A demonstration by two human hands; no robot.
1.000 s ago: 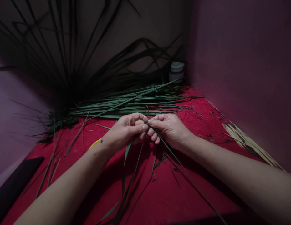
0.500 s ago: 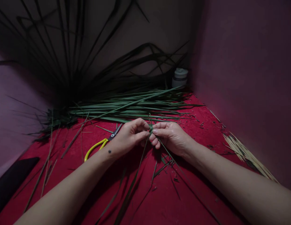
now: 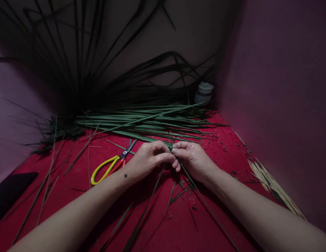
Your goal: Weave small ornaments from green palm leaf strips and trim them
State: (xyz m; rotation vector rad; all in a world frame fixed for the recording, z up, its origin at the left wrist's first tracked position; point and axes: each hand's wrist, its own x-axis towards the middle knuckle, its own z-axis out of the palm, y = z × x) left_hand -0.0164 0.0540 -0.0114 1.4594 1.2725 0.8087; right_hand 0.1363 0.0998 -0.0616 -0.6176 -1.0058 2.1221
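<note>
Close together near the middle of the view, both hands hold a thin green leaf strip [image 3: 150,200] whose long ends trail down toward the near edge. My left hand [image 3: 154,156] has its thumb and fingers pinched at the small green folded part. My right hand [image 3: 190,157] pinches the same part from the other side, thumb against forefinger. A short thin tip stands up between the fingertips. Scissors [image 3: 106,169] with yellow and red handles lie beside my left wrist, partly hidden by the forearm.
Long green leaves [image 3: 142,122] lie across the red cloth [image 3: 163,234] behind the hands. A lidded white container [image 3: 204,92] stands at the back. Pale thin sticks [image 3: 274,189] lie at right, a dark object [image 3: 15,192] at left. Leaf scraps are scattered about.
The view has shifted slightly, and more of the scissors' handles shows. My left thumb now reaches farther right, closer to my right fingers. Both hands still grip the strip.
</note>
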